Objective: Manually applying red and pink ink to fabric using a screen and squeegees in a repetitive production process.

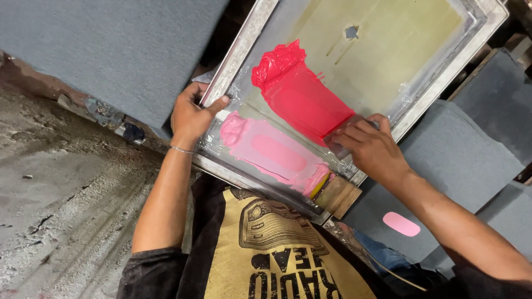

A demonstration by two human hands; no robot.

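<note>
Below me a cracked concrete floor runs along grey felt-covered pallets, and on one of them lies the metal-framed printing screen, tilted across the view. My left hand is clamped on the screen's near-left frame edge, thumb over the rail, while my right hand is closed on a squeegee at the lower end of the red ink. A pink ink patch lies just beside it, toward the frame's near corner, where a wooden block rests.
</note>
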